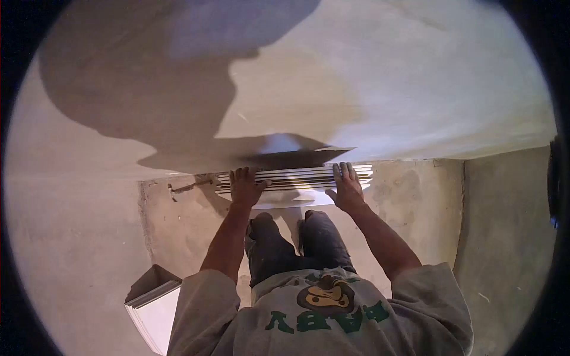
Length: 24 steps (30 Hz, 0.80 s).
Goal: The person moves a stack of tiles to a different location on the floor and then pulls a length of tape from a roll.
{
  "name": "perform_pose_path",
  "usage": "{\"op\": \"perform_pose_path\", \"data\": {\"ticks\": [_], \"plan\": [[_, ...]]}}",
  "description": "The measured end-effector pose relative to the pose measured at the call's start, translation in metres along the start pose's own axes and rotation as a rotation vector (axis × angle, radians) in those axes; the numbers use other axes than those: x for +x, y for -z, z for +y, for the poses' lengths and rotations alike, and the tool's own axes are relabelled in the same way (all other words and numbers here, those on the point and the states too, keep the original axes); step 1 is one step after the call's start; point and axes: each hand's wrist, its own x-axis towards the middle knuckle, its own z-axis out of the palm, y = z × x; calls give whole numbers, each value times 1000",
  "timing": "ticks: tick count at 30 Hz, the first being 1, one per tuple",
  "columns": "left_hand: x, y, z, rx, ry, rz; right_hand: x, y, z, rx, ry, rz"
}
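A stack of white tile-like panels (300,173) stands on edge at the foot of the wall in front of me, its edges showing as several parallel strips. My left hand (244,185) grips the panels near their left end, fingers forward over the edges and thumb turned inward. Toward the right end, my right hand (348,187) holds the same stack in a mirrored way, its thumb on the near side. The undersides of my fingers are hidden, so how many panels each hand holds cannot be seen.
A long thin tool, perhaps a hammer (190,187), lies on the floor left of the panels. At lower left, more white panels (157,314) lean against the side wall. Plastered walls (415,89) rise ahead and on both sides, close around the concrete floor (409,207).
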Motion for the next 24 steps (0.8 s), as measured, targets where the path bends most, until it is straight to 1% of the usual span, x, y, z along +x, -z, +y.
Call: {"op": "perform_pose_path", "data": {"ticks": [3,6,9,11,12,14,15,16,17,18,19,20,21,22,23,24], "plan": [[27,3,5,-23,-7,48,20,-6,17,-8,-10,-5],[39,7,7,-23,0,38,35,-10,17,15,-19,-19],[42,2,3,17,-5,27,36,-14,22,59,-6,8],[45,0,0,39,-65,63,38,-24,25,56,-13,49],[44,0,0,39,-96,56,37,-20,26,45,-2,74],[49,-1,1,90,-74,26,33,-11,31,129,-42,65],[47,-3,-1,109,-120,93,25,-14,35,186,-161,186],[47,-8,-1,111,-130,85,23,-24,39,245,-270,308],[49,-10,-2,137,-128,88,23,-58,63,300,-366,553],[51,-11,-4,158,-120,104,20,-62,72,281,-507,614],[45,-6,-8,174,-121,113,14,-67,76,415,-654,611],[51,-3,-6,146,-167,128,17,-64,81,542,-807,617],[44,-3,0,104,-179,141,19,-59,88,538,-782,618],[36,-4,3,104,-152,150,18,-58,90,845,-821,578],[36,2,6,98,-126,72,22,-56,88,1159,-845,528],[49,4,4,92,-99,-21,38,-61,95,1170,-826,508]]}}
